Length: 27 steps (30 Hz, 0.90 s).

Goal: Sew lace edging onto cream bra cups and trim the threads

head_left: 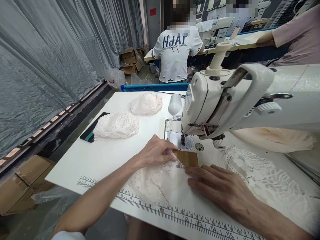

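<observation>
My left hand (158, 151) pinches the left corner of a flat brown piece (188, 158), thumb and fingers together. That piece lies just in front of the presser foot (183, 140) of a white sewing machine (215, 100). My right hand (221, 183) rests palm down with its fingers stretched out, fingertips touching the lower right edge of the brown piece; its thumb is hidden. Sheer white lace fabric (155, 183) with a loose red thread spreads under and below my left hand. Whether the left fingers also grip the lace I cannot tell.
Two white lace bundles (116, 125) (146, 104) sit on the table's left, one over a dark flat object (90, 131). More lace (270, 173) lies right of my right hand. A printed ruler (175, 213) runs along the front edge. People work at machines beyond.
</observation>
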Each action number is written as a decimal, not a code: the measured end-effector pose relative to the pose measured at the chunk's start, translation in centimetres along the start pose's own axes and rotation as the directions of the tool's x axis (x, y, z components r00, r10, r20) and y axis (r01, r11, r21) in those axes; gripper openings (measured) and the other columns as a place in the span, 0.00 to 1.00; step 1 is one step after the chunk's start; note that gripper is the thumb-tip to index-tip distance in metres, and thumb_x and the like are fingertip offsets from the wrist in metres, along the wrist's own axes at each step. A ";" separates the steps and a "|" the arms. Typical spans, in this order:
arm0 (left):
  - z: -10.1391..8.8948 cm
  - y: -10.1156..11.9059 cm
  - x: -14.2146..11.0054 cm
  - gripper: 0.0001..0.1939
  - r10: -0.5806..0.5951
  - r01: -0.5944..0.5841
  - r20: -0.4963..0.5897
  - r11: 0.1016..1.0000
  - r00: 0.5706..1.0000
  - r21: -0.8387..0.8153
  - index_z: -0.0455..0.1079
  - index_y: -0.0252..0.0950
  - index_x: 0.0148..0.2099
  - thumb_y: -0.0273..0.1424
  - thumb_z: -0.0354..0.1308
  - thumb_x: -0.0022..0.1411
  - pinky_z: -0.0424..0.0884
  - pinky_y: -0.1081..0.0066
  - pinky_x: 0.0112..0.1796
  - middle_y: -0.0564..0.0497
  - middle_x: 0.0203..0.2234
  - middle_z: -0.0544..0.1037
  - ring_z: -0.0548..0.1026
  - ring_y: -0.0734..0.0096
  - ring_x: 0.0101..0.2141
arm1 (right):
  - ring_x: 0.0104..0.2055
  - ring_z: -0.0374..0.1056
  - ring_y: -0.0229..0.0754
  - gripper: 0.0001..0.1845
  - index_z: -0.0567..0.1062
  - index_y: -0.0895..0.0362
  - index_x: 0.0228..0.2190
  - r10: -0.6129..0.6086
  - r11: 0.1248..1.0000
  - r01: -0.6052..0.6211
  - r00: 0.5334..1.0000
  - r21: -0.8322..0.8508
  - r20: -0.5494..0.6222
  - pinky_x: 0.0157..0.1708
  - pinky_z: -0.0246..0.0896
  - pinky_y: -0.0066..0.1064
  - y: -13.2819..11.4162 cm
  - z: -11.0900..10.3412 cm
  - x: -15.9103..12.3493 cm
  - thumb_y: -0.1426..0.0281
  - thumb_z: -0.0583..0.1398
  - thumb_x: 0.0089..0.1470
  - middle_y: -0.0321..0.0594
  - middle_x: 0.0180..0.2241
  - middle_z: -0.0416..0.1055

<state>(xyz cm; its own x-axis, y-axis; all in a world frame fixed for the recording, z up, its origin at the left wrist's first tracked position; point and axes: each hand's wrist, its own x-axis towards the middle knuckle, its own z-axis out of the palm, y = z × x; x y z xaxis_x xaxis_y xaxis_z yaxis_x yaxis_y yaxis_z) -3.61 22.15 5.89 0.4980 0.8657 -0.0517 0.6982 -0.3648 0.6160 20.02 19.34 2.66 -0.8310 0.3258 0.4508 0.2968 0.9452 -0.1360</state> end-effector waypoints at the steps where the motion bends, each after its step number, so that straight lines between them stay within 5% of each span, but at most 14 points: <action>1: 0.0 0.0 0.0 0.15 -0.005 0.005 0.001 1.000 1.000 -0.002 0.72 0.34 0.46 0.36 0.60 0.58 0.60 0.61 0.47 0.54 0.27 0.78 0.72 0.77 0.27 | 0.36 0.64 0.41 0.10 0.69 0.58 0.37 -0.001 1.000 0.001 1.000 -0.004 0.000 0.29 0.59 0.33 0.0 0.1 0.0 0.80 0.50 0.59 0.47 0.45 0.70; 27: 0.5 -0.5 0.0 0.16 0.017 -0.017 -0.032 1.000 0.999 -0.016 0.73 0.34 0.45 0.36 0.63 0.55 0.59 0.62 0.47 0.55 0.27 0.78 0.72 0.78 0.26 | 0.39 0.66 0.44 0.12 0.71 0.57 0.37 -0.014 0.997 0.016 1.000 -0.071 0.028 0.31 0.58 0.35 0.0 -0.1 0.1 0.79 0.50 0.59 0.47 0.47 0.71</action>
<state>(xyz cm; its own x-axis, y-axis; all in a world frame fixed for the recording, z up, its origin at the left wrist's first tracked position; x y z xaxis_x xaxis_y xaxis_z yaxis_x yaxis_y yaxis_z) -3.70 22.20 5.17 0.4931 0.8698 -0.0162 0.6813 -0.3745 0.6289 20.00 19.36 2.74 -0.8478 0.3129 0.4282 0.3160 0.9465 -0.0659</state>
